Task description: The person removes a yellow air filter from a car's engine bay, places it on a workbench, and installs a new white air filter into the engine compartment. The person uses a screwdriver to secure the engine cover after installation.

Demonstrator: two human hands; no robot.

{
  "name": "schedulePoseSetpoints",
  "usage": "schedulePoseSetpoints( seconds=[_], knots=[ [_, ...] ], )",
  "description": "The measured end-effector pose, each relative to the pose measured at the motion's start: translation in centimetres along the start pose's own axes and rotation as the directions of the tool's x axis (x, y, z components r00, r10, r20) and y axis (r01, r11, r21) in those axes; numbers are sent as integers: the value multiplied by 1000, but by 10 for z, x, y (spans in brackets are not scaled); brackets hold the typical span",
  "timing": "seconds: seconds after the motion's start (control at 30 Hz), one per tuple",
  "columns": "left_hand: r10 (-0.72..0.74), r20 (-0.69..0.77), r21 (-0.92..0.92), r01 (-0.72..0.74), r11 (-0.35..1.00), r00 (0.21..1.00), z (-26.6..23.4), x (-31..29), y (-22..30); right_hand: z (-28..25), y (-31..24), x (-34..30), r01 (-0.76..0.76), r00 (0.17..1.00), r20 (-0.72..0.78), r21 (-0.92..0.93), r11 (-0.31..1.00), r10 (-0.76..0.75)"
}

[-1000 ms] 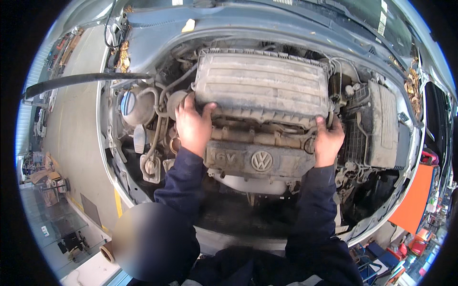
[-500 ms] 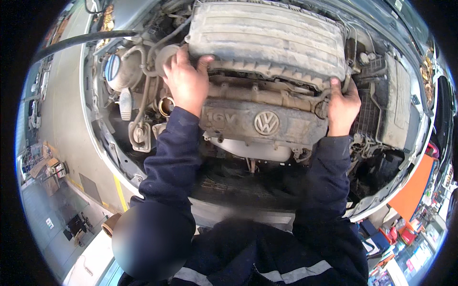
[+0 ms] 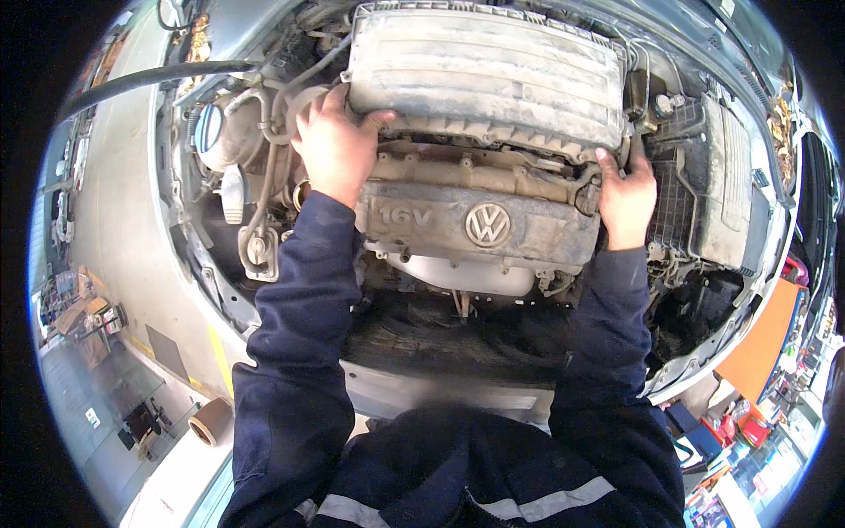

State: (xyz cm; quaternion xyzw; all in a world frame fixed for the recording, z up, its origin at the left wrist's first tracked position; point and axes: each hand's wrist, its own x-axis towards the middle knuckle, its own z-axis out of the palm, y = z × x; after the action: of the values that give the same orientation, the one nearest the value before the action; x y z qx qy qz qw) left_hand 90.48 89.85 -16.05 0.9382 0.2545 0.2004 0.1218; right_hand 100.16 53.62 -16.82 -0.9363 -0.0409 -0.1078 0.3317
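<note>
A dusty grey plastic air filter housing (image 3: 488,66), ribbed along its top, lies across the back of the engine. My left hand (image 3: 334,145) grips its left front corner, thumb over the front edge and fingers round the side. At the right front corner, my right hand (image 3: 628,195) has its thumb on the edge; its other fingers reach behind and are partly hidden. Just in front of the housing runs the brown, dirty engine cover (image 3: 422,211) with a round emblem (image 3: 487,224). What lies beneath the housing cannot be seen.
Left of the engine are a round coolant tank (image 3: 220,136) with a blue cap (image 3: 209,128) and several hoses. A black prop rod (image 3: 158,75) crosses the far left. The battery cover (image 3: 731,185) sits at the right. A brown roll (image 3: 209,422) lies at the lower left.
The housing's right end sits slightly further left against the engine. Both hands have shifted slightly left with it, still gripping its corners. A blurred dark round shape has left the lower left.
</note>
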Motion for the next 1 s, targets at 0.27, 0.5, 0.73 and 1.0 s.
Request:
schedulePoseSetpoints(
  seconds=[0.27,0.5,0.73,1.0],
  knots=[
    [-37,85,110,28,994,996,-12,-1,-1,0,-36,-8,31,999,29,-269,963,-24],
    [-41,153,82,29,996,987,-15,-1,12,-23,-25,-18,106,982,170,-156,982,-79],
    [-30,-18,-324,23,946,999,-125,-161,2,-135,-68,-153,156,974,165,0,988,-154],
    [-370,516,-298,567,768,772,-263,-530,-91,-139,-59,-378,15,720,667,265,964,-194]
  ],
)
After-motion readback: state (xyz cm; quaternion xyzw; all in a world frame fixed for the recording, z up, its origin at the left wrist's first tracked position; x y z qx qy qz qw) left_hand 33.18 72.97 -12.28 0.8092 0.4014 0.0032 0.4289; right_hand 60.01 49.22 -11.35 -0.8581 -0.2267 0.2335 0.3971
